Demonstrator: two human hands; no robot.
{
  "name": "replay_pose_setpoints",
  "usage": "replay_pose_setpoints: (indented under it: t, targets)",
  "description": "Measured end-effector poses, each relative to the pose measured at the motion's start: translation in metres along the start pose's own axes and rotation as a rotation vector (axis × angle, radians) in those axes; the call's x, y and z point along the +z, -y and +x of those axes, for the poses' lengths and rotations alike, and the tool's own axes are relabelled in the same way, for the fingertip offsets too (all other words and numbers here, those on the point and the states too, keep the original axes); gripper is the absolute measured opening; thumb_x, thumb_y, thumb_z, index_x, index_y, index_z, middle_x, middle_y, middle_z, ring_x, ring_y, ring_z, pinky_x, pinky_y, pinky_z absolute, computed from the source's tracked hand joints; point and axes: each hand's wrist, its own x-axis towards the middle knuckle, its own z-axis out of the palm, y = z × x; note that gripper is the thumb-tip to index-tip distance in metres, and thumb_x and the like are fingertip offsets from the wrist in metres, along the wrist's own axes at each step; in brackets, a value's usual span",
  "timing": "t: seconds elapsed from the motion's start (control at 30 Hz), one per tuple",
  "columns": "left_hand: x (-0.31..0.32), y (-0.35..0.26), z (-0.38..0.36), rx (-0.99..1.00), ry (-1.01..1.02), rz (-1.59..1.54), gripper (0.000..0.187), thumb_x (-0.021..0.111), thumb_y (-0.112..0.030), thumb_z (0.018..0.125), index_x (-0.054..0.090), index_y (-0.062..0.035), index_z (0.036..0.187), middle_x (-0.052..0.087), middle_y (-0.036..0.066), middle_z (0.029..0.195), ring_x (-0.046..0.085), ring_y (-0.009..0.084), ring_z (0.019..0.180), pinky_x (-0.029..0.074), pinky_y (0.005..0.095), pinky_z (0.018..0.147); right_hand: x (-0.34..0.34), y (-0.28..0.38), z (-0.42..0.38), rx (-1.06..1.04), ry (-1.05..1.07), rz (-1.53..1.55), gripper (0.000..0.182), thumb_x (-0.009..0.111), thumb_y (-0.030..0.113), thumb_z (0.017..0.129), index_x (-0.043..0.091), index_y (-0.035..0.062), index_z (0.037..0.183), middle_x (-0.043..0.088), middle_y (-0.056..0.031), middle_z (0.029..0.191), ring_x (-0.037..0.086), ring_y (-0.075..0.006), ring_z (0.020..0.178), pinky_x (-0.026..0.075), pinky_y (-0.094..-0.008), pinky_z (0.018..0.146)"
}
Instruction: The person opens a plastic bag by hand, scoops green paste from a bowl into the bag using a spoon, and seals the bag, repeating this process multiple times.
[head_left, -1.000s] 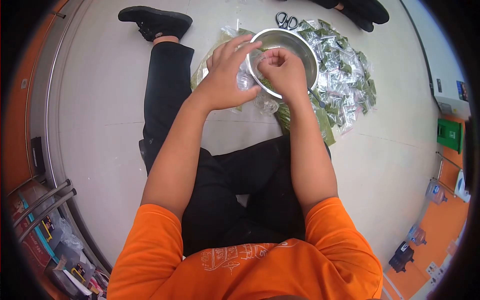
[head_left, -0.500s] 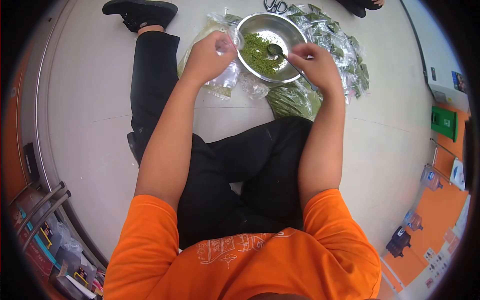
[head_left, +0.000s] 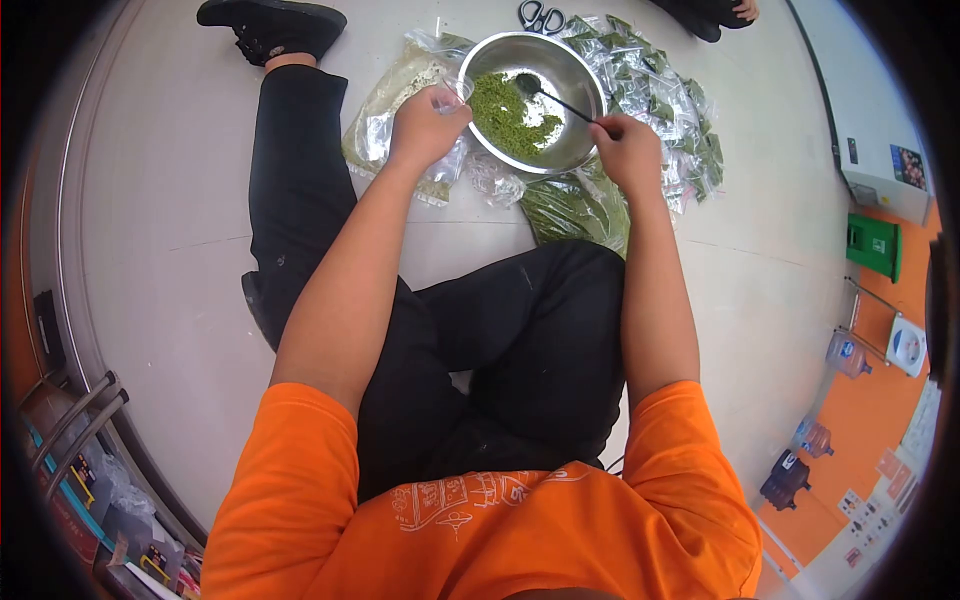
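A steel bowl (head_left: 588, 135) on the floor holds crumbly green material (head_left: 505, 118). My right hand (head_left: 630, 152) is closed on the handle of a black spoon (head_left: 562, 104) at the bowl's right rim. The spoon's head rests at the upper part of the green heap. By the left rim, my left hand (head_left: 428, 128) pinches a small clear plastic bag (head_left: 459, 90), its opening near the bowl. A larger clear bag (head_left: 375, 130) with pale green contents lies under and beside that hand.
Black-handled scissors (head_left: 541, 17) lie behind the bowl. Several small filled packets (head_left: 690, 120) are piled to its right, and a big green-filled bag (head_left: 570, 212) lies in front. My outstretched leg (head_left: 300, 180) is on the left. Part of another person (head_left: 712, 14) shows at the top.
My right hand has closed on the spoon's handle, and the spoon's head has moved up and left over the green heap. My left hand still holds the small bag by the rim.
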Motion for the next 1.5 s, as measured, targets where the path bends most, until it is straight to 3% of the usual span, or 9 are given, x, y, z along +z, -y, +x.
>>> replay_pose_setpoints:
  t: [0.13, 0.27, 0.4, 0.5, 0.63, 0.77, 0.9, 1.1, 1.5]
  targets:
    - [-0.002, -0.006, -0.001, -0.015, 0.024, -0.014, 0.030, 0.078, -0.028, 0.080, 0.068, -0.0029, 0.094, 0.072, 0.011, 0.090, 0.068, 0.0198, 0.083, 0.052, 0.0334, 0.079, 0.008, 0.021, -0.002, -0.436, 0.202, -0.024, 0.016, 0.069, 0.014, 0.088, 0.074, 0.0030, 0.098, 0.071, -0.0177, 0.093, 0.068, -0.0343, 0.087, 0.054, -0.0397, 0.079]
    - [0.003, 0.002, 0.002, 0.036, -0.015, -0.020, 0.029, 0.078, -0.025, 0.080, 0.068, -0.0026, 0.095, 0.072, 0.010, 0.092, 0.068, 0.0193, 0.082, 0.052, 0.0330, 0.079, -0.014, 0.025, -0.031, -0.556, 0.329, -0.135, 0.015, 0.066, 0.011, 0.089, 0.073, 0.0030, 0.099, 0.068, -0.0187, 0.093, 0.065, -0.0375, 0.090, 0.053, -0.0411, 0.080]
    - [0.002, 0.000, 0.000, 0.032, -0.005, -0.027, 0.028, 0.078, -0.024, 0.079, 0.068, -0.0027, 0.096, 0.072, 0.010, 0.093, 0.068, 0.0196, 0.082, 0.053, 0.0332, 0.079, -0.036, 0.029, -0.058, -0.410, 0.355, -0.010, 0.015, 0.067, 0.011, 0.088, 0.074, 0.0019, 0.098, 0.068, -0.0193, 0.088, 0.067, -0.0346, 0.081, 0.053, -0.0415, 0.074]
    - [-0.001, -0.008, -0.003, 0.041, 0.009, 0.006, 0.029, 0.077, -0.024, 0.079, 0.069, -0.0028, 0.096, 0.072, 0.011, 0.093, 0.068, 0.0203, 0.083, 0.053, 0.0333, 0.080, -0.031, 0.039, -0.063, -0.010, 0.336, 0.126, 0.015, 0.070, 0.012, 0.089, 0.075, 0.0010, 0.097, 0.071, -0.0144, 0.083, 0.067, -0.0234, 0.072, 0.051, -0.0356, 0.066]
    - [-0.005, -0.012, -0.004, 0.033, 0.027, 0.048, 0.029, 0.077, -0.024, 0.080, 0.069, -0.0031, 0.097, 0.072, 0.012, 0.095, 0.068, 0.0210, 0.084, 0.053, 0.0339, 0.081, 0.002, 0.007, -0.046, 0.424, 0.386, 0.736, 0.016, 0.070, 0.011, 0.091, 0.073, -0.0028, 0.098, 0.068, -0.0034, 0.082, 0.057, -0.0083, 0.065, 0.044, -0.0222, 0.058]
    - [-0.008, -0.019, -0.004, 0.008, 0.033, 0.073, 0.025, 0.076, -0.023, 0.080, 0.068, -0.0051, 0.095, 0.071, 0.013, 0.101, 0.069, 0.0247, 0.090, 0.053, 0.0350, 0.083, 0.002, -0.012, -0.039, 0.687, 0.432, 1.051, 0.012, 0.064, 0.007, 0.094, 0.066, -0.0021, 0.102, 0.063, -0.0033, 0.082, 0.051, -0.0066, 0.064, 0.040, -0.0191, 0.054]
    - [-0.005, -0.021, -0.007, 0.115, -0.104, 0.204, 0.020, 0.076, -0.020, 0.078, 0.068, -0.0094, 0.093, 0.067, 0.014, 0.114, 0.065, 0.0307, 0.103, 0.050, 0.0371, 0.092, -0.010, -0.021, -0.044, 0.728, 0.411, 1.175, 0.013, 0.061, 0.006, 0.095, 0.065, -0.0030, 0.104, 0.062, -0.0036, 0.084, 0.051, -0.0069, 0.067, 0.040, -0.0188, 0.054]
    - [0.004, -0.035, -0.012, 0.156, -0.145, 0.324, 0.018, 0.075, -0.020, 0.076, 0.070, -0.0162, 0.093, 0.055, 0.009, 0.136, 0.041, 0.0341, 0.131, 0.032, 0.0480, 0.108, -0.049, -0.020, -0.045, 0.621, 0.342, 1.271, 0.010, 0.063, 0.006, 0.095, 0.065, -0.0013, 0.102, 0.061, -0.0025, 0.084, 0.050, -0.0069, 0.067, 0.038, -0.0187, 0.054]
    - [0.021, -0.051, -0.011, 0.218, -0.085, 0.398, 0.019, 0.074, -0.023, 0.077, 0.072, -0.0192, 0.096, 0.050, 0.007, 0.145, 0.034, 0.0344, 0.136, 0.024, 0.0499, 0.108, -0.097, 0.011, -0.046, 0.526, 0.262, 1.081, 0.009, 0.068, 0.010, 0.093, 0.068, 0.0014, 0.096, 0.061, 0.0004, 0.081, 0.049, -0.0063, 0.067, 0.038, -0.0201, 0.056]
